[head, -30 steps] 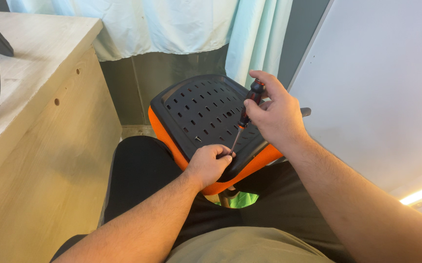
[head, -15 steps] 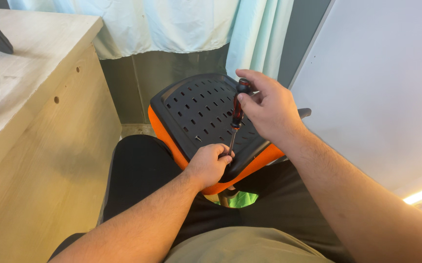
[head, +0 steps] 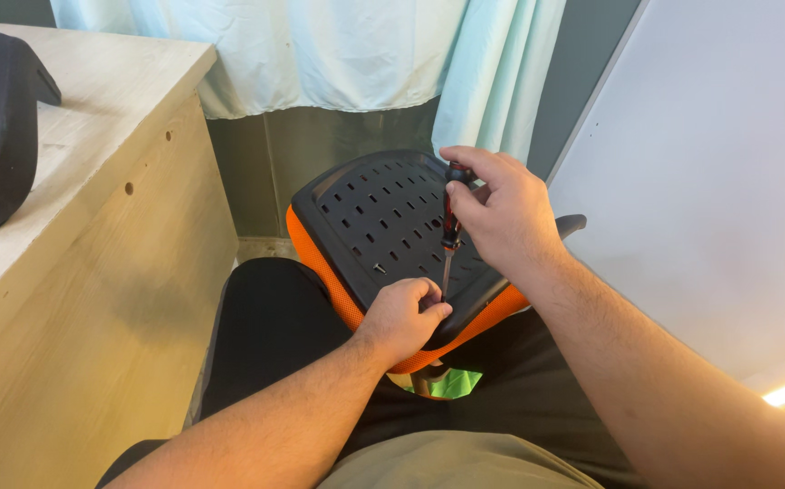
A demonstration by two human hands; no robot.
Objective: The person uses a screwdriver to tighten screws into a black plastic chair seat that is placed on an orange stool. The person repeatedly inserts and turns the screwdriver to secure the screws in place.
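A black perforated chair seat base [head: 374, 213] with an orange mesh cushion edge [head: 320, 272] rests upside down on my lap. My right hand [head: 501, 217] grips a screwdriver [head: 449, 226] with a red and black handle, held almost upright, tip down on the seat's near edge. My left hand [head: 403, 317] is closed at the screwdriver's tip, fingers pinched around the spot; whatever it pinches is hidden. A small screw [head: 380, 268] stands in the plate to the left of the tip.
A light wooden desk [head: 93, 272] stands close on the left with a curved black part [head: 3, 154] on top. A pale curtain [head: 338, 54] hangs behind. A white panel [head: 709, 181] leans on the right. A black lever [head: 572, 223] pokes out beside my right wrist.
My right hand has tipped the screwdriver from a slant to nearly upright and shifted slightly left. My left hand has stayed at the tip.
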